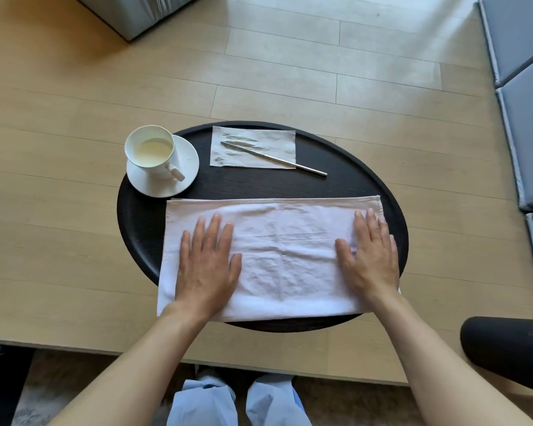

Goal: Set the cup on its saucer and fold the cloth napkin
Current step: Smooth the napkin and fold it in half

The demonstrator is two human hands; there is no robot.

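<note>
Both your hands, left hand (208, 265) and right hand (369, 256), lie spread flat on the cloth napkin (283, 256) at the table (335, 186) near edge. Risk: its overhanging left corner may slip during folding. Cup (151, 152) sits on its saucer (186, 155) at the far-left edge, liquid inside; a snagged cloth could tip it.

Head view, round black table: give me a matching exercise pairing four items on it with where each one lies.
Items:
1. white ceramic cup
2. slim silver metal utensil
3. pale folded cloth napkin
4. thin grey paper napkin

Places:
A. under both flat hands
B. on the white saucer
C. far edge of the round black table
D. across the paper napkin

Pairs: 1-B, 2-D, 3-A, 4-C
</note>
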